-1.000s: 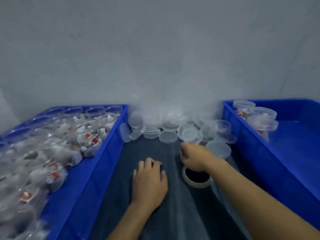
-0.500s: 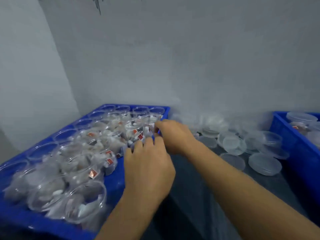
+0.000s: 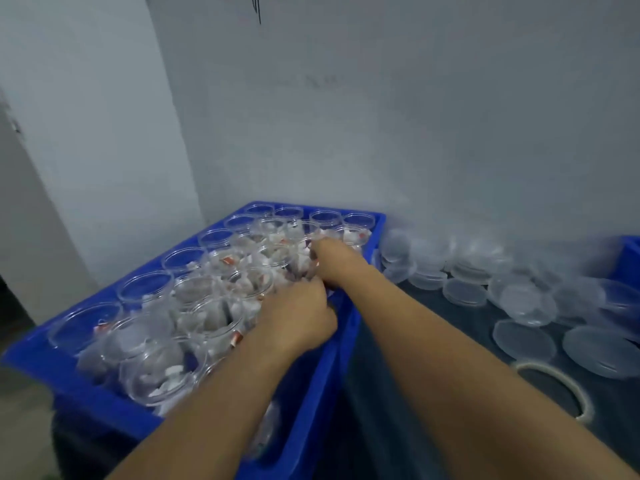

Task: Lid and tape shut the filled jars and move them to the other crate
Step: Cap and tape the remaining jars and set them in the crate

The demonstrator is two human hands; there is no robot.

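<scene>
A blue crate [image 3: 313, 407] packed with open filled jars [image 3: 207, 313] sits left on the dark worktop [image 3: 433, 375]. Lids [image 3: 464, 292] lie right. Both hands, left hand [image 3: 298, 317] and right hand [image 3: 334, 259], reach among the jars; their fingers' grip cannot be told.

Fingertips of both hands hidden among the jars [image 3: 221, 306]; grip can't be judged. Second crate [image 3: 628, 259] cut off at right edge. Lids [image 3: 485, 265] blurred, perhaps stacked.

Two bare hands, left hand [image 3: 298, 317], right hand [image 3: 334, 259], two blue plastic crates [image 3: 308, 393], roughly two dozen clear plastic jars [image 3: 207, 317], many loose translucent round lids [image 3: 524, 341], too blurred to count, one tape roll [image 3: 554, 389]
</scene>
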